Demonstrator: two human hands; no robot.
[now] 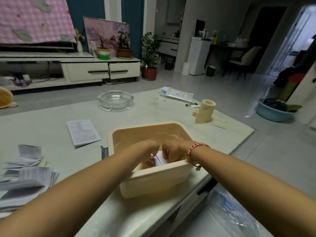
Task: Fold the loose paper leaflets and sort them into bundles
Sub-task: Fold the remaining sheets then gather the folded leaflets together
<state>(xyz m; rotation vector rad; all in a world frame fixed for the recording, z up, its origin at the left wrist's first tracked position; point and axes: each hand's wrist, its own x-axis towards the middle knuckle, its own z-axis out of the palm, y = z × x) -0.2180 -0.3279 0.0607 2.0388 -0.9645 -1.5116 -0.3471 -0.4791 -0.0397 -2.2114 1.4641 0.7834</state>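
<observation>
head view: loose leaflets heaped well left of the fingers; left hand and right hand, fingers curled, pinching a folded leaflet low inside beige tub; advised: square edges, seat flat; flat leaflet beyond-left.

Left forearm from lower left corner, right forearm from lower right, both bare along whole visible length; left hand and right hand bare, at frame centre; right wrist wears braided cord bracelet, red and pink strands with gold-toned flecks; thinner dark cord loops just below it; small pale green charm hangs at wrist underside
</observation>
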